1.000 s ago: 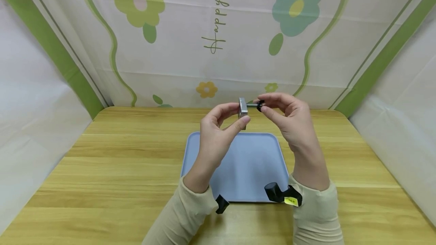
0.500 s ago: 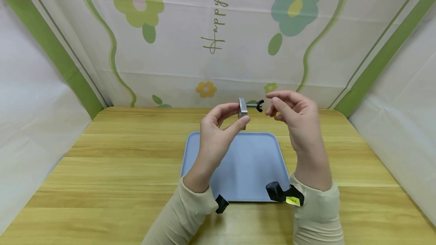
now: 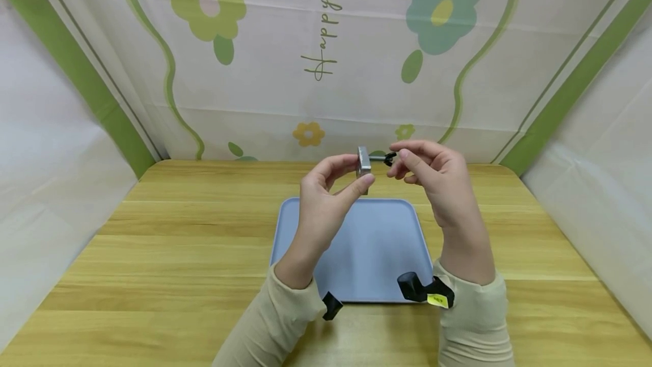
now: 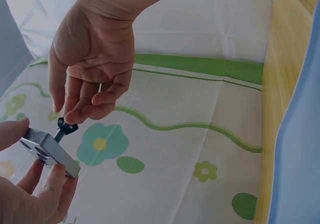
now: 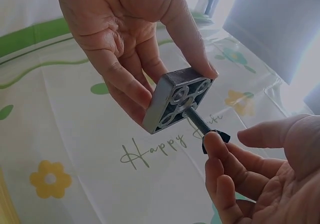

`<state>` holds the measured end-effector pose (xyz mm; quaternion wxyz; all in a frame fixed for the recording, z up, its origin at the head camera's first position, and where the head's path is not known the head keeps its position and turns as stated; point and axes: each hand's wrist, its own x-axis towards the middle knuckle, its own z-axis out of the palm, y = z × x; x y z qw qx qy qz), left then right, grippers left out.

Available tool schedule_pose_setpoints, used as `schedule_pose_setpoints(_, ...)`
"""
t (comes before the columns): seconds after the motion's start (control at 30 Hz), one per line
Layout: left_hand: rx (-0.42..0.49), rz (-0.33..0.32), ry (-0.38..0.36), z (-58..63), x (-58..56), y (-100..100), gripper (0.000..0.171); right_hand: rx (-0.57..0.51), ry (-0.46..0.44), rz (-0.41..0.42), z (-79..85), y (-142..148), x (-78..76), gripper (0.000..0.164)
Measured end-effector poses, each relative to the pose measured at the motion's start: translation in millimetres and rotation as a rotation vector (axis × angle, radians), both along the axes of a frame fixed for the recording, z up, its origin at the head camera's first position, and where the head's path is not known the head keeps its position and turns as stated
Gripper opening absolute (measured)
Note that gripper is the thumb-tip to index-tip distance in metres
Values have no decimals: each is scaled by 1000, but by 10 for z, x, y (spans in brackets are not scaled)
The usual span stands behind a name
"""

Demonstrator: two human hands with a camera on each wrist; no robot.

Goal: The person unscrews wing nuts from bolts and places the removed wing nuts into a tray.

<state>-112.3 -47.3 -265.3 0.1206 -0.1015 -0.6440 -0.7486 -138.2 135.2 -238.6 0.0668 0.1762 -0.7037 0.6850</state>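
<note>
My left hand [image 3: 326, 197] holds a small square metal block [image 3: 363, 162] above the tray, pinched by its edges between thumb and fingers. Out of the block's face sticks a wing screw [image 3: 378, 158], its threaded shank partly showing and its black winged head pointing right. In the right wrist view the block [image 5: 161, 103] shows round recesses around the screw [image 5: 199, 123]. My right hand [image 3: 443, 186] is at the winged head: a fingertip touches one wing from below, while the thumb stands a little apart from it. The other fingers are loosely bent.
A light blue tray [image 3: 367, 259] lies on the wooden table [image 3: 178, 254] beneath the hands. A white cloth [image 3: 275, 44] with printed flowers hangs behind the table, and pale sheets close off both sides. Black camera mounts [image 3: 410, 287] sit on the sleeves.
A second ago the right fingers and thumb were at the screw's head; they drew off to the right, then came back. The left hand and block stay where they were.
</note>
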Motion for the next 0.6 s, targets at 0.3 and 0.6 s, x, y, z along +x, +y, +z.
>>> schedule_pose_setpoints(0.3, 0, 4, -3, 6, 4, -3, 33, -23, -5, 16, -6, 6, -11, 15)
schedule_pose_setpoints(0.6, 3, 7, -2, 3, 1, -4, 33, -81, 9, 41, -14, -11, -25, 14)
